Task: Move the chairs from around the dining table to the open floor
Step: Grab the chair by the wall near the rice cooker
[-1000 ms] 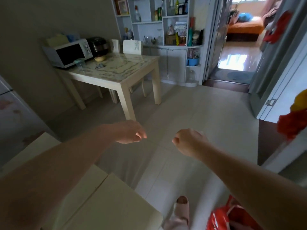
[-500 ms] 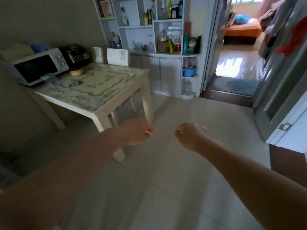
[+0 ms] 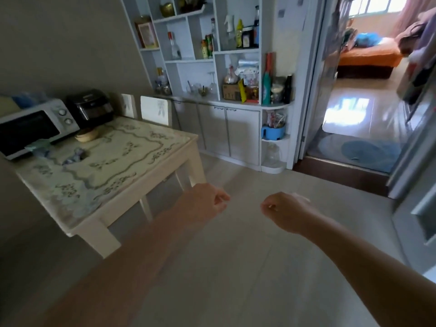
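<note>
At far left a microwave [image 3: 35, 127] and a dark cooker [image 3: 90, 108] sit on the tabletop [image 3: 113, 159] against the wall. Behind the tabletop's far edge two chairs [image 3: 154, 109] show only their pale backs, tucked in close between it and the cabinet [image 3: 226, 131]; their seats and legs are mostly hidden.

The left hand [image 3: 205, 204] hangs in the air just past the tabletop's near right corner, fingers loosely curled, its grip empty. The right hand [image 3: 283, 211] is beside it over bare floor [image 3: 236, 267], also half curled and holding nothing. Both are well apart from the chairs.

Further right, an open doorway has a raised dark threshold [image 3: 342, 175].

Risks, as I judge them: the gap between chairs and cabinet looks tight, so pulling a chair out carelessly could knock its back against the cabinet doors or catch a leg on the table leg [image 3: 197, 161]. Jolting the tabletop might shift the small bowl [image 3: 86, 135] near the cooker. Backing away with a chair, the person could trip on the threshold.
</note>
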Demonstrator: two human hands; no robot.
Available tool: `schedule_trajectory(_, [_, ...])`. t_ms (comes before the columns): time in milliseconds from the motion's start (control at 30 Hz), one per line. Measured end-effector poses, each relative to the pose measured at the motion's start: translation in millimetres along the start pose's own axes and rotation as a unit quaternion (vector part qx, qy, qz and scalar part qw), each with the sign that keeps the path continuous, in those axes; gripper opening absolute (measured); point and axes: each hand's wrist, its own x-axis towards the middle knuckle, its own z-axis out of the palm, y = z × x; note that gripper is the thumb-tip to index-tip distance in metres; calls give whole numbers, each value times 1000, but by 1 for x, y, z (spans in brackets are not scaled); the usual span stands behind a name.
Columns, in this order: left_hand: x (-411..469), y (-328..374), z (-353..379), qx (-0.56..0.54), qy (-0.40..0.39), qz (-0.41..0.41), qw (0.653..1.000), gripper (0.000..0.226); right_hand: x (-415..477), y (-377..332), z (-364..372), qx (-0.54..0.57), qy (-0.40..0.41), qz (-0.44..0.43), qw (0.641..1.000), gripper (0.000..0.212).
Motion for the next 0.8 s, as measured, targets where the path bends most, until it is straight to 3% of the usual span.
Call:
schedule_trajectory(233, [131,-8,20,-76,0,-80,994,26,135,42,-38,-2,-44,-62,997,25])
schedule_trajectory(600, [349,-109,19,-110,52,-162,979,27,405,58,-45,-118,-62,-137,982,26])
schedule_trajectory(800, [471,-158,-25,-125,67,-199,970,27,552,34,-73,-61,-68,-153,984,25])
